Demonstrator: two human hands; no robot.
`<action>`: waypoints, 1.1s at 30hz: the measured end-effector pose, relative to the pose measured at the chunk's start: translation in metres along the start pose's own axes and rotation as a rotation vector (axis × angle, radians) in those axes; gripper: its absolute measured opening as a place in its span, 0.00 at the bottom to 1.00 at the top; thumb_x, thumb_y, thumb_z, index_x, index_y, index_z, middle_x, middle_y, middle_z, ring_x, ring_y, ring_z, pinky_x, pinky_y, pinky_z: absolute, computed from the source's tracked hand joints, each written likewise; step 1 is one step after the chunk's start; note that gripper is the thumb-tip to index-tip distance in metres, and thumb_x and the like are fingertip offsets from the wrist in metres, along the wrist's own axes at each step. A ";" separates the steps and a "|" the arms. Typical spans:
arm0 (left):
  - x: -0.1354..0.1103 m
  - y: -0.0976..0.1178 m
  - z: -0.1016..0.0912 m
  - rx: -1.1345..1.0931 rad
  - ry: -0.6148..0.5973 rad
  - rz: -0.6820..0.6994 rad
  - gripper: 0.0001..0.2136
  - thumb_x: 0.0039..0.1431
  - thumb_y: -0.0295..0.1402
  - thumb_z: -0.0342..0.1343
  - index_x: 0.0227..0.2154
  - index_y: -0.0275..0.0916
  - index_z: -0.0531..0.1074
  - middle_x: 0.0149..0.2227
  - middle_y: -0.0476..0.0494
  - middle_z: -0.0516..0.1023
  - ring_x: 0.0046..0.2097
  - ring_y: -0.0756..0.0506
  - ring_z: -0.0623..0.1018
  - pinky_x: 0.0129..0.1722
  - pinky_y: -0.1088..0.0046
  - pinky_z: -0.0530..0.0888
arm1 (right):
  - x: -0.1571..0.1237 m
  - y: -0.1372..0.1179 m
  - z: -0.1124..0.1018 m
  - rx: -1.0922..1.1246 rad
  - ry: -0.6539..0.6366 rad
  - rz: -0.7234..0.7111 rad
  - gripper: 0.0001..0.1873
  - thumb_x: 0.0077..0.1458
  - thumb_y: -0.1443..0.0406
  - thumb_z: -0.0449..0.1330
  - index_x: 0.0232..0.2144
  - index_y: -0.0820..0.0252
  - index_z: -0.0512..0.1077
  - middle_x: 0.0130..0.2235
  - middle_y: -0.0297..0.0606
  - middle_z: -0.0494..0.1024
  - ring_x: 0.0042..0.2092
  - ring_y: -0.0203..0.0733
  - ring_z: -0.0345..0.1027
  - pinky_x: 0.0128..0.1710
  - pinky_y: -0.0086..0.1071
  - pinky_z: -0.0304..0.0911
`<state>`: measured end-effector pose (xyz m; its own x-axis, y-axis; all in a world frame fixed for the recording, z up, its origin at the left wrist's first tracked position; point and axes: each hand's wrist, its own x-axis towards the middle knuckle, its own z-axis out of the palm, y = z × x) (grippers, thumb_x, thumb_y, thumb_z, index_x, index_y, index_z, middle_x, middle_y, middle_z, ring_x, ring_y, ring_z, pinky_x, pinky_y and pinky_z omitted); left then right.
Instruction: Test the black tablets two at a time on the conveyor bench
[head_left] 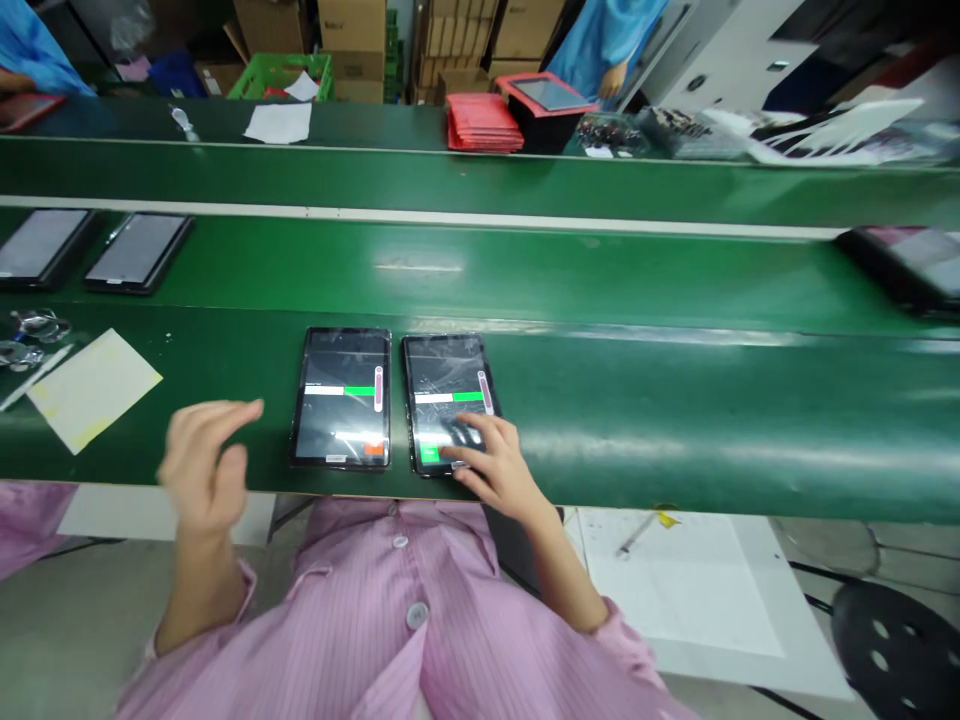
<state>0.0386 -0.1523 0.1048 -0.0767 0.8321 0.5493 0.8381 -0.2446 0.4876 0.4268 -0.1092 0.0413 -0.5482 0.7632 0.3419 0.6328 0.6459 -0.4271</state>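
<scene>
Two black tablets lie side by side on the green bench, screens lit. My right hand is over the lower part of the right tablet, fingers spread, a fingertip close to the green button at its lower left; whether it touches the glass I cannot tell. The left tablet shows a white and green bar and an orange button at lower right. My left hand hovers to the left of it at the bench edge, fingers bent and apart, holding nothing.
A pale yellow sheet lies at left beside a white pen. Farther back, tablets rest on the conveyor, with more at far right. Red sleeves are stacked across the line, near a co-worker's hand.
</scene>
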 end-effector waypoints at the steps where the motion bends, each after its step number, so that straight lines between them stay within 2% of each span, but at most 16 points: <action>1: -0.003 -0.006 0.010 -0.010 -0.021 -0.019 0.17 0.70 0.39 0.44 0.52 0.40 0.73 0.52 0.40 0.75 0.53 0.40 0.74 0.59 0.54 0.68 | -0.005 -0.007 0.002 -0.037 -0.028 -0.027 0.23 0.67 0.49 0.49 0.46 0.50 0.79 0.61 0.48 0.64 0.59 0.59 0.57 0.57 0.55 0.53; 4: -0.022 -0.026 0.041 -0.082 -0.114 -0.129 0.20 0.68 0.39 0.44 0.58 0.39 0.68 0.58 0.36 0.69 0.61 0.39 0.68 0.62 0.56 0.64 | -0.012 -0.014 0.012 -0.121 -0.052 -0.032 0.25 0.65 0.47 0.51 0.53 0.50 0.76 0.65 0.52 0.57 0.61 0.63 0.52 0.59 0.60 0.50; 7: -0.043 -0.042 0.063 -0.105 -0.163 -0.205 0.25 0.67 0.39 0.46 0.64 0.39 0.58 0.62 0.32 0.61 0.65 0.37 0.63 0.65 0.53 0.61 | -0.012 -0.012 0.017 -0.192 -0.099 -0.053 0.26 0.63 0.46 0.54 0.57 0.45 0.72 0.66 0.50 0.56 0.63 0.63 0.51 0.61 0.63 0.46; 9: -0.051 -0.047 0.067 -0.032 -0.210 -0.211 0.29 0.66 0.41 0.49 0.66 0.38 0.54 0.64 0.29 0.57 0.66 0.33 0.60 0.65 0.47 0.58 | -0.011 -0.008 0.012 -0.221 -0.098 -0.063 0.25 0.63 0.46 0.53 0.59 0.42 0.70 0.66 0.48 0.57 0.63 0.62 0.51 0.62 0.64 0.43; 11: -0.049 -0.051 0.063 0.024 -0.228 -0.203 0.31 0.65 0.44 0.49 0.68 0.37 0.52 0.65 0.27 0.54 0.67 0.31 0.58 0.65 0.44 0.56 | -0.009 0.004 0.002 -0.207 -0.022 -0.004 0.26 0.65 0.47 0.52 0.62 0.43 0.67 0.66 0.48 0.58 0.63 0.62 0.53 0.62 0.64 0.44; 14: -0.027 -0.053 0.052 0.012 -0.226 -0.178 0.30 0.68 0.45 0.44 0.69 0.40 0.48 0.66 0.30 0.55 0.68 0.34 0.57 0.66 0.47 0.56 | 0.002 0.039 -0.013 -0.098 0.155 0.213 0.27 0.66 0.51 0.49 0.64 0.50 0.64 0.61 0.50 0.66 0.61 0.58 0.59 0.60 0.58 0.54; 17: 0.011 -0.045 0.055 0.132 -0.389 -0.148 0.25 0.69 0.45 0.44 0.65 0.44 0.58 0.66 0.33 0.60 0.68 0.36 0.59 0.66 0.45 0.55 | 0.030 0.086 -0.011 0.048 0.283 0.461 0.26 0.65 0.54 0.49 0.59 0.58 0.69 0.53 0.51 0.75 0.54 0.54 0.69 0.55 0.51 0.64; 19: 0.041 -0.031 0.071 0.279 -0.512 -0.090 0.22 0.69 0.45 0.46 0.61 0.45 0.65 0.66 0.32 0.60 0.68 0.33 0.59 0.65 0.38 0.51 | 0.054 0.114 -0.001 0.133 0.321 0.584 0.24 0.61 0.55 0.51 0.52 0.61 0.75 0.49 0.51 0.79 0.49 0.52 0.73 0.53 0.48 0.67; 22: 0.084 -0.001 0.109 0.400 -0.598 0.038 0.22 0.68 0.44 0.48 0.62 0.45 0.67 0.68 0.29 0.59 0.69 0.30 0.58 0.64 0.34 0.48 | 0.083 0.138 0.016 0.347 0.306 0.725 0.21 0.55 0.57 0.56 0.43 0.63 0.79 0.41 0.49 0.82 0.41 0.50 0.76 0.45 0.43 0.71; 25: 0.118 0.028 0.148 0.433 -0.645 0.130 0.23 0.67 0.42 0.52 0.62 0.42 0.66 0.67 0.26 0.60 0.68 0.30 0.60 0.66 0.39 0.49 | 0.093 0.144 0.026 0.577 0.342 0.787 0.21 0.48 0.56 0.62 0.40 0.65 0.79 0.37 0.48 0.83 0.37 0.47 0.77 0.39 0.39 0.72; 27: 0.134 0.043 0.166 0.462 -0.683 0.162 0.20 0.66 0.37 0.54 0.58 0.35 0.70 0.62 0.22 0.68 0.65 0.31 0.66 0.67 0.43 0.48 | 0.091 0.142 0.026 0.649 0.363 0.781 0.21 0.45 0.57 0.64 0.38 0.66 0.79 0.37 0.48 0.83 0.38 0.48 0.78 0.42 0.39 0.71; 29: 0.141 0.053 0.176 0.502 -0.740 0.177 0.16 0.66 0.32 0.52 0.53 0.31 0.72 0.51 0.23 0.77 0.58 0.34 0.75 0.67 0.47 0.49 | 0.086 0.137 0.023 0.672 0.338 0.776 0.18 0.45 0.59 0.64 0.38 0.66 0.79 0.37 0.48 0.83 0.39 0.47 0.78 0.44 0.39 0.70; 31: 0.143 0.057 0.181 0.555 -0.789 0.191 0.16 0.66 0.30 0.49 0.53 0.29 0.72 0.41 0.28 0.82 0.49 0.36 0.81 0.66 0.49 0.52 | 0.085 0.130 0.019 0.658 0.330 0.785 0.14 0.46 0.63 0.64 0.36 0.65 0.79 0.36 0.46 0.83 0.38 0.47 0.78 0.44 0.38 0.70; 33: 0.143 0.053 0.184 0.602 -0.800 0.221 0.18 0.67 0.29 0.45 0.54 0.29 0.70 0.40 0.30 0.83 0.46 0.37 0.82 0.65 0.50 0.56 | 0.087 0.124 0.017 0.638 0.370 0.798 0.10 0.44 0.68 0.64 0.32 0.64 0.79 0.31 0.42 0.83 0.34 0.45 0.77 0.39 0.36 0.70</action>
<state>0.1714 0.0453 0.0837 0.3102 0.9409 -0.1357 0.9388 -0.3257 -0.1121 0.4486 0.0370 0.0040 0.1613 0.9860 -0.0420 0.2743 -0.0857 -0.9578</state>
